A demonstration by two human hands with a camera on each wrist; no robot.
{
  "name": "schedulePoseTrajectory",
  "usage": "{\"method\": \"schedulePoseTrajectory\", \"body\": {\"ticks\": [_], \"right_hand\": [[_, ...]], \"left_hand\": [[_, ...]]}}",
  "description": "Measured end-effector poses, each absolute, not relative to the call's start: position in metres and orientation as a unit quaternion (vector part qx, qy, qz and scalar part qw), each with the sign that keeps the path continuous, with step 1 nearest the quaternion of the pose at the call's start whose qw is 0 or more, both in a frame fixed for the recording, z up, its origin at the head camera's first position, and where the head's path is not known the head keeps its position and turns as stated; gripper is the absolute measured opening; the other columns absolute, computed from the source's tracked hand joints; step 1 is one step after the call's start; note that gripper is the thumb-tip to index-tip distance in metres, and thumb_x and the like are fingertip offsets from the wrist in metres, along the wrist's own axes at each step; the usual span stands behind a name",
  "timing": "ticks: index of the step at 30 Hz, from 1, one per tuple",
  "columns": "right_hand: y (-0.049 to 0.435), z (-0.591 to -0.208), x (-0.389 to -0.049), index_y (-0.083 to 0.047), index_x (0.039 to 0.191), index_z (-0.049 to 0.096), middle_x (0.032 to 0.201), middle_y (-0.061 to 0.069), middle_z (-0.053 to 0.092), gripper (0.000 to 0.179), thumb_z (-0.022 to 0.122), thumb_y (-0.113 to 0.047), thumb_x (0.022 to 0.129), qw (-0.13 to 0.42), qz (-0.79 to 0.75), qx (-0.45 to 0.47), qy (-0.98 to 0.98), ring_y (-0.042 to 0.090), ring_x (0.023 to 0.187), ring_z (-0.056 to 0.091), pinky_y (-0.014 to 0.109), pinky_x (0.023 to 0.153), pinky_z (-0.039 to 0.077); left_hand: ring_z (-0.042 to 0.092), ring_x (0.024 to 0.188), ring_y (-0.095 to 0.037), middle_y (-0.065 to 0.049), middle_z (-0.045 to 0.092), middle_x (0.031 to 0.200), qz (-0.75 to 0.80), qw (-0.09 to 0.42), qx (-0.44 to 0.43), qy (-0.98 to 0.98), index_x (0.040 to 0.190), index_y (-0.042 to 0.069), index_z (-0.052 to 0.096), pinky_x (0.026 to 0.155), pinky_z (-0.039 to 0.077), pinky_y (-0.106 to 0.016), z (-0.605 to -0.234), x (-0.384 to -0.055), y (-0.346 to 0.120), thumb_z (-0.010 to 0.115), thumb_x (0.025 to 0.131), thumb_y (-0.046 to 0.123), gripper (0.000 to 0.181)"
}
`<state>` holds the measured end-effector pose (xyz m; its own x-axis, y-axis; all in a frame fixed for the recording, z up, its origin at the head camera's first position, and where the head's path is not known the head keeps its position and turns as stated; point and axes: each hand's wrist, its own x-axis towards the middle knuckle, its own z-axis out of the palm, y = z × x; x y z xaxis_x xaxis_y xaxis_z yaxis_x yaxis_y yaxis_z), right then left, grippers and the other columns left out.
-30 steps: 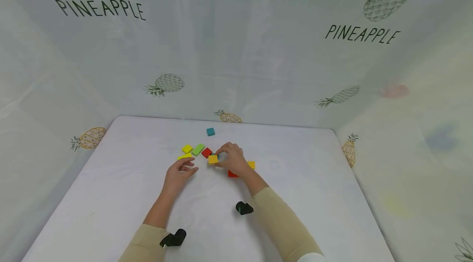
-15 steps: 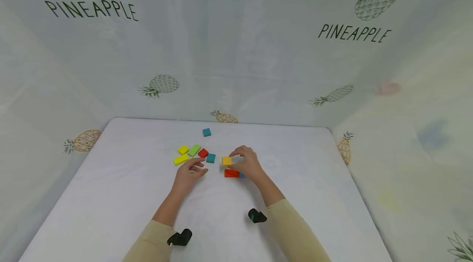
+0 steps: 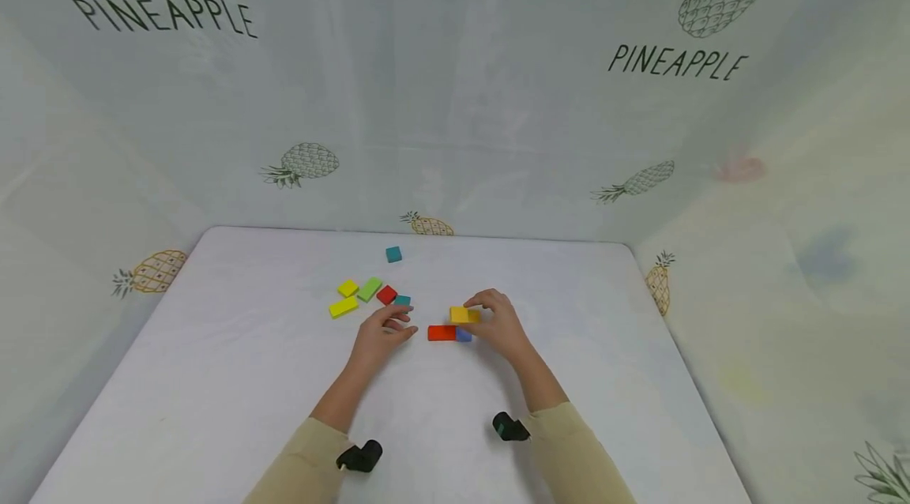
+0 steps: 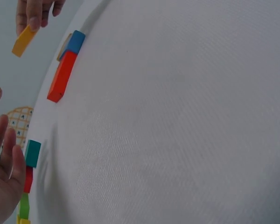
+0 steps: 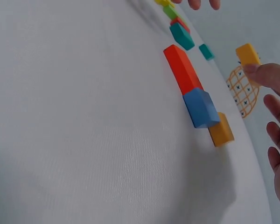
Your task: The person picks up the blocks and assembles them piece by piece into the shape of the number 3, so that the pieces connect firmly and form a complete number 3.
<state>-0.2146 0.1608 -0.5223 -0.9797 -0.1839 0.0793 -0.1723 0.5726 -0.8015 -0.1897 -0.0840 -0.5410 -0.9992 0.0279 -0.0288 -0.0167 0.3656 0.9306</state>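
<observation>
My right hand (image 3: 501, 329) pinches a yellow-orange block (image 5: 247, 53) between thumb and fingers, held up over the table. Below it, a long red block (image 3: 441, 333) lies end to end with a blue block (image 5: 199, 108). Another yellow-orange block (image 5: 222, 130) sits against the blue one's far side. Holding nothing, my left hand (image 3: 378, 341) hovers with relaxed, parted fingers. In the head view its fingertips overlap a teal block (image 3: 402, 300). Beside that teal block lies a small red block (image 3: 387, 295).
Left of the small red block are a green block (image 3: 370, 289) and two bright yellow blocks, one short (image 3: 347, 287) and one longer (image 3: 344, 307). A second teal block (image 3: 394, 253) lies near the back edge of the white table (image 3: 249, 346). Pineapple-print cloth (image 3: 426, 93) hangs behind.
My right hand has carried the yellow-orange block rightward, from beside the teal block to above the red and blue blocks. My left hand has drifted slightly right, still empty.
</observation>
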Motion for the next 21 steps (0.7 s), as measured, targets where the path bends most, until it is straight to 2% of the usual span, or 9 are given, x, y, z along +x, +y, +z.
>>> {"method": "schedulePoseTrajectory", "body": {"ticks": [7, 14, 21], "right_hand": [[0.175, -0.53, -0.209, -0.013, 0.101, 0.071, 0.112, 0.001, 0.059, 0.028, 0.084, -0.012, 0.076, 0.003, -0.465, -0.09, 0.881, 0.03, 0.106, 0.05, 0.048, 0.094, 0.044], [0.185, -0.536, -0.2, -0.014, 0.099, 0.07, 0.111, 0.001, 0.059, 0.029, 0.084, -0.01, 0.074, 0.004, -0.476, -0.057, 0.878, 0.027, 0.106, 0.052, 0.048, 0.096, 0.042], [0.195, -0.548, -0.195, -0.013, 0.1, 0.071, 0.111, 0.001, 0.061, 0.03, 0.085, -0.008, 0.074, 0.003, -0.495, -0.051, 0.868, 0.026, 0.106, 0.053, 0.047, 0.097, 0.04]], "left_hand": [[0.059, 0.088, -0.018, -0.002, 0.065, 0.1, 0.554, 0.018, 0.006, 0.832, 0.119, 0.012, 0.068, 0.079, 0.052, -0.032, -0.546, -0.191, -0.072, 0.077, 0.085, 0.014, 0.035], [0.057, 0.093, -0.02, -0.003, 0.065, 0.102, 0.551, 0.02, 0.02, 0.834, 0.119, 0.012, 0.068, 0.088, 0.049, -0.038, -0.552, -0.194, -0.063, 0.079, 0.083, 0.015, 0.037], [0.056, 0.095, -0.019, 0.0, 0.064, 0.102, 0.546, 0.026, 0.014, 0.837, 0.119, 0.014, 0.068, 0.091, 0.047, -0.039, -0.563, -0.197, -0.059, 0.078, 0.084, 0.015, 0.037]]}}
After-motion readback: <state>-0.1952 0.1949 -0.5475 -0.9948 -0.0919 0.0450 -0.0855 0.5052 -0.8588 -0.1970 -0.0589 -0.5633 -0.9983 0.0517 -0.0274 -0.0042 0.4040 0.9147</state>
